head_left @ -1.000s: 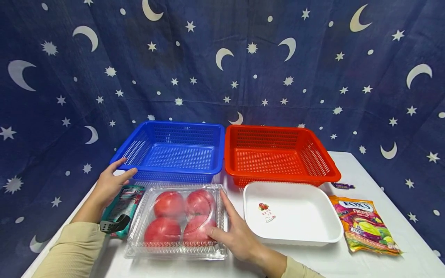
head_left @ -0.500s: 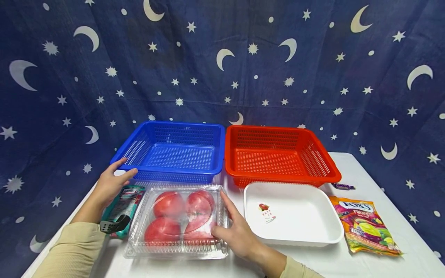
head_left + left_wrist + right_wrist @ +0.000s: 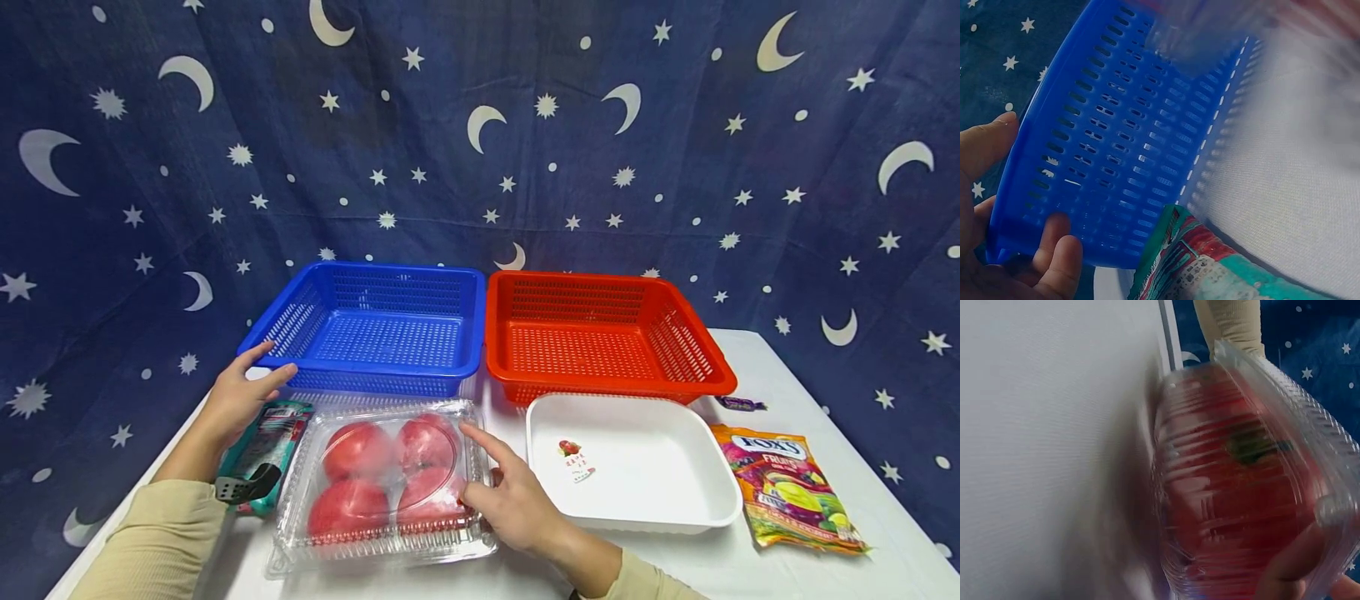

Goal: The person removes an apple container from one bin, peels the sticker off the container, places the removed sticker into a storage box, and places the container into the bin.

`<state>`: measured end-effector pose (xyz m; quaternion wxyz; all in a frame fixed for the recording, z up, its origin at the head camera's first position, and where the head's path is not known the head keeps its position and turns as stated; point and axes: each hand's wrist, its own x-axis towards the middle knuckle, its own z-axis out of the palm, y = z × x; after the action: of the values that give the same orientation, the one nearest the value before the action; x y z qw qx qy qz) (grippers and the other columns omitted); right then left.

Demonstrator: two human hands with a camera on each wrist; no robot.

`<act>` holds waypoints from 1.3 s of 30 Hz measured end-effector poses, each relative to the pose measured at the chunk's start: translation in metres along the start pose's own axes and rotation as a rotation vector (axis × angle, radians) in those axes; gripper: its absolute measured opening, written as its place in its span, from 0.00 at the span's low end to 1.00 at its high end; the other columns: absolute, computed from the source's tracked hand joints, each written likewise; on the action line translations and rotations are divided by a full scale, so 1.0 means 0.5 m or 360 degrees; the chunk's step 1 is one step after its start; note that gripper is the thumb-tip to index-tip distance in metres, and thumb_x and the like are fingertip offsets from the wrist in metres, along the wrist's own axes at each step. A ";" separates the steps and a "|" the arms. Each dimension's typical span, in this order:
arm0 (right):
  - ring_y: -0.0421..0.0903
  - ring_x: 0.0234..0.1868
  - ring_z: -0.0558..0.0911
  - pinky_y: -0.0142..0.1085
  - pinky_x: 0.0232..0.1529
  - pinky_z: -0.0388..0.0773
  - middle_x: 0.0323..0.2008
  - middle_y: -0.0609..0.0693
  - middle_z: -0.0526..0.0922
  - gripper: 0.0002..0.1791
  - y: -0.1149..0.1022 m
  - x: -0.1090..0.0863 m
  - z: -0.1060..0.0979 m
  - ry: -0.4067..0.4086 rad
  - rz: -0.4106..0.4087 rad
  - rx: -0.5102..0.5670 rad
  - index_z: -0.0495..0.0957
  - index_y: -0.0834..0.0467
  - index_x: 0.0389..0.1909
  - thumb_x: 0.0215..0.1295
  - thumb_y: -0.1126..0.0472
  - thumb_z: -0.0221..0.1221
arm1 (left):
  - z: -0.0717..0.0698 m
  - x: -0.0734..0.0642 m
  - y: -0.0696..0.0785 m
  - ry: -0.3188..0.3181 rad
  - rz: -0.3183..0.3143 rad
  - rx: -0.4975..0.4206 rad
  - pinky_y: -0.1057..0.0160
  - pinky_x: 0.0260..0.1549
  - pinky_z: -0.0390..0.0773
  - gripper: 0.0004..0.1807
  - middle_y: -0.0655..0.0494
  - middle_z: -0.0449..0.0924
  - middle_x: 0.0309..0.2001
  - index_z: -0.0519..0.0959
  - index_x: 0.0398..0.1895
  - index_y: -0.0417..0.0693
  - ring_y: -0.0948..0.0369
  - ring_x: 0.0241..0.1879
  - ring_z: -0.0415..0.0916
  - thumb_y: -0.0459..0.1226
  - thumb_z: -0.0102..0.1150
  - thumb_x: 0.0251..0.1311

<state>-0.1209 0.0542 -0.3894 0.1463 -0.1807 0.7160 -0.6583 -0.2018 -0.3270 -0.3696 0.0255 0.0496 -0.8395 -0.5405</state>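
Note:
A clear plastic clamshell box [image 3: 378, 537] holds several large red tomatoes [image 3: 349, 507]; a green stem shows through its side in the right wrist view. My right hand [image 3: 521, 508] grips the box's right edge, thumb on the lid's side and index finger along the upper corner. The box sits slightly tilted, blurred against the white cloth in the right wrist view. My left hand [image 3: 238, 398] holds the front left corner of the blue basket [image 3: 367, 367], with digits on both sides of the rim in the left wrist view. A teal packet [image 3: 1216, 262] lies below that hand.
A red basket [image 3: 600, 385] stands beside the blue one. In front of it is a white tray [image 3: 637, 467]. Further right lie an orange Fox's candy bag [image 3: 787, 492] and a small purple wrapped sweet [image 3: 741, 403]. A starry blue curtain [image 3: 435, 125] hangs behind.
My right hand has shifted its fingers on the box's right edge. The box has turned and tilted slightly. My left hand has stayed at the blue basket's corner.

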 end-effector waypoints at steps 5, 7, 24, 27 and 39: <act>0.37 0.15 0.64 0.28 0.16 0.66 0.14 0.44 0.67 0.38 -0.004 0.001 0.001 -0.0007 0.0016 -0.0012 0.65 0.58 0.72 0.55 0.71 0.53 | 0.000 0.000 0.001 -0.0004 -0.0006 0.0016 0.33 0.62 0.61 0.47 0.28 0.33 0.77 0.41 0.80 0.37 0.25 0.62 0.63 0.49 0.55 0.72; 0.37 0.15 0.65 0.28 0.17 0.67 0.14 0.45 0.70 0.36 -0.005 0.001 0.000 -0.0018 0.0024 -0.0002 0.67 0.59 0.70 0.55 0.71 0.53 | 0.000 -0.001 0.000 -0.0002 -0.0009 0.0022 0.32 0.62 0.61 0.47 0.28 0.33 0.76 0.41 0.80 0.37 0.25 0.62 0.63 0.49 0.55 0.72; 0.43 0.24 0.82 0.32 0.23 0.78 0.25 0.54 0.83 0.36 -0.008 0.002 -0.013 -0.0229 0.0049 0.0128 0.64 0.58 0.68 0.58 0.67 0.65 | 0.002 -0.001 -0.001 0.0025 0.0016 0.0029 0.32 0.61 0.62 0.46 0.27 0.34 0.76 0.42 0.79 0.35 0.25 0.61 0.64 0.48 0.55 0.72; 0.40 0.20 0.78 0.31 0.20 0.75 0.20 0.50 0.81 0.41 -0.010 0.001 -0.014 -0.0244 0.0072 0.0009 0.62 0.53 0.72 0.56 0.66 0.65 | 0.003 -0.001 -0.002 0.0024 0.0008 0.0027 0.33 0.62 0.62 0.46 0.27 0.34 0.76 0.42 0.79 0.36 0.26 0.62 0.63 0.48 0.55 0.72; 0.42 0.19 0.79 0.32 0.15 0.74 0.20 0.51 0.81 0.27 0.007 -0.001 -0.003 -0.0209 0.0135 0.0153 0.67 0.57 0.57 0.52 0.71 0.57 | 0.002 0.001 -0.004 0.0019 -0.0007 0.0037 0.32 0.62 0.60 0.47 0.28 0.33 0.77 0.41 0.80 0.38 0.25 0.62 0.63 0.49 0.56 0.72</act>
<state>-0.1216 0.0560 -0.3926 0.2291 -0.1859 0.6795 -0.6718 -0.2025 -0.3268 -0.3719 0.0287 0.0550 -0.8455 -0.5304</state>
